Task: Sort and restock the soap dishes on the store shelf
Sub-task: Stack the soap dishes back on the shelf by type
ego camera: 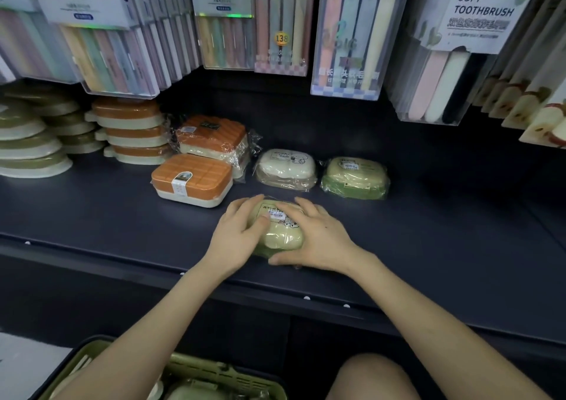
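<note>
At frame centre, the left hand and right hand curl around a wrapped pale-green soap dish on the dark shelf. At upper right, a toothbrush pack reads "SOFT TOOTHBRUSH".

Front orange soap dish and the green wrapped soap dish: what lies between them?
One cream wrapped soap dish, resting on the dark shelf, shown in the head view.

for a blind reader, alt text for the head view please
The left hand and right hand hold a wrapped pale green soap dish near the front of a dark shelf. Behind it sit a cream dish and a green dish, orange-lidded dishes further left, toothbrush packs hanging above.
</note>
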Tool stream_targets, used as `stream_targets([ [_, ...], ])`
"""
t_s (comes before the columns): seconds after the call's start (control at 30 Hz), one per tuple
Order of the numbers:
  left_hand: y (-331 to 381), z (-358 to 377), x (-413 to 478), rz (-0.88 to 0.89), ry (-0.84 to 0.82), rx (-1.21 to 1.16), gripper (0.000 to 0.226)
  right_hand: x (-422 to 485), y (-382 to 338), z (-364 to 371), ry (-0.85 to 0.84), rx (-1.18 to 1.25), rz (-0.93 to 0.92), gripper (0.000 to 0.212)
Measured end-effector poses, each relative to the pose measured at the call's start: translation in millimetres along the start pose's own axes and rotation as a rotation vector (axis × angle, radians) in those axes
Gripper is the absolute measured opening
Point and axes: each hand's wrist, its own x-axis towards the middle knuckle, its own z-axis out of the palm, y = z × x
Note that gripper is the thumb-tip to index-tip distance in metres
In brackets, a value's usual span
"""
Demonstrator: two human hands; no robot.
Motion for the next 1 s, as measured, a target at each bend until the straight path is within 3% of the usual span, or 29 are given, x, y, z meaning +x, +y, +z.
stream_targets([
  [0.07,2.5,-1.0,-2.7,0.005,-0.016,-0.050,0.043,-1.6,0.4,0.9,0.058,-0.005,0.005,0.097],
  [0.17,6.7,1.5,-3.8,0.028,-0.019,-0.083,0.042,-19.8,11.4,-5.9,0.112,0.026,0.003,0.092],
  [0.3,12.1,16.6,0.5,0.137,-0.049,0.097,0.043,-70.4,60.8,-30.4,0.219,0.138,0.085,0.086],
  [0.43,18.3,42.9,8.8,0.239,-0.130,0.367,0.063,-115.2,136.9,-55.6,0.353,0.205,0.269,0.079],
  [0.5,19.2,55.2,15.2,0.287,-0.164,0.506,0.085,-125.3,169.9,-63.9,0.356,0.204,0.345,0.079],
  [0.57,18.1,64.6,22.1,0.330,-0.185,0.641,0.093,-126.5,195.4,-70.2,0.341,0.196,0.376,0.077],
  [0.7,9.6,75.3,27.8,0.331,-0.272,0.806,0.096,-108.0,223.3,-80.1,0.360,0.068,0.421,0.072],
  [0.8,4.5,77.2,28.6,0.330,-0.267,0.815,0.093,-84.6,230.7,-83.0,0.412,-0.087,0.401,0.067],
  [1.0,3.8,77.5,28.3,0.345,-0.251,0.799,0.092,-32.4,226.2,-83.0,0.355,-0.118,0.426,0.065],
])
